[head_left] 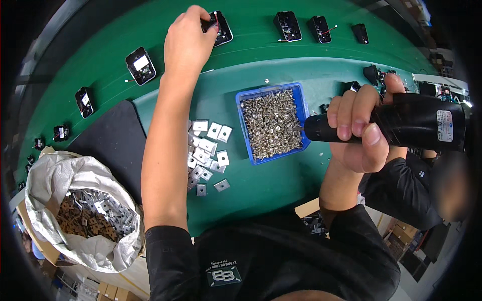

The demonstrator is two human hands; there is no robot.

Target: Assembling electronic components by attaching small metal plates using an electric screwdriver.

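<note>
My left hand [191, 37] stretches to the green belt at the far side, its fingers closed on the left side of a black plastic housing [224, 31] with a red wire. Part of that housing is hidden behind my fingers. A black electric screwdriver [419, 120] lies sideways in my right hand [361, 125], my fingers wrapped round its front. Its thin bit points left, over the right edge of a blue tray [242, 143] full of silver screws [271, 123]. Square metal plates with holes [203, 155] lie loosely piled left of the tray.
More black housings [141, 65] stand spaced along the green belt [251, 35]. At the lower left, a white woven sack [90, 256] holds grey and brown metal pieces beside a black mat [113, 138]. Another person in black [401, 190] sits at the right.
</note>
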